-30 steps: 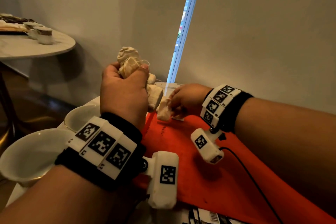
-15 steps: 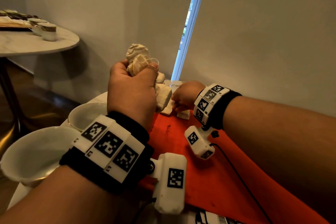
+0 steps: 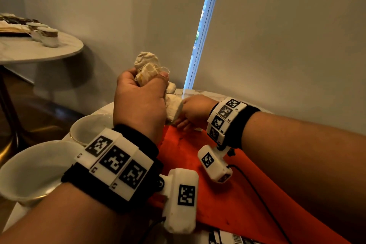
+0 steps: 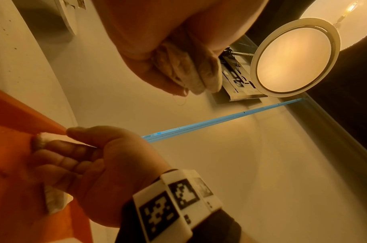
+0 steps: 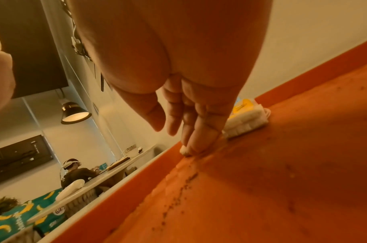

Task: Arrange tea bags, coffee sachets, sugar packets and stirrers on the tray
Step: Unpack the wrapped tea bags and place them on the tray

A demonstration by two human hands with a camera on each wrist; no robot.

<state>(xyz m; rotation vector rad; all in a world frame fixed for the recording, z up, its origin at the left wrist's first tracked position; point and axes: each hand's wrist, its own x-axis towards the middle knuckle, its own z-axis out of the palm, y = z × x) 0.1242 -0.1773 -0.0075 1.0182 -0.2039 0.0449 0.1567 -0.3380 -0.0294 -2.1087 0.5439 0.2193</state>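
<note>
My left hand [image 3: 142, 101] is raised over the tray's left edge and grips a bunch of crumpled beige tea bags [image 3: 147, 69]; the left wrist view shows the same tea bags [image 4: 186, 74] in its fist. My right hand [image 3: 184, 123] reaches to the far corner of the orange tray [image 3: 227, 194]. Its straight fingertips [image 5: 196, 148] press one small tea bag [image 5: 183, 150] down against the tray's rim, with the thumb apart. A neat stack of tea bags with a yellow tag [image 5: 247, 120] lies on the tray just beyond. No stirrers or sachets are in view.
Two white cups [image 3: 35, 168] [image 3: 89, 128] stand left of the tray under my left wrist. A printed paper [image 3: 227, 237] lies at the near edge. A wall and blind rise close behind. Another round table [image 3: 39, 49] with small cups stands far left.
My right hand has carried one tea bag away from the bunch, forward and down to the tray's far corner. My left hand keeps the bunch raised, nearly still.
</note>
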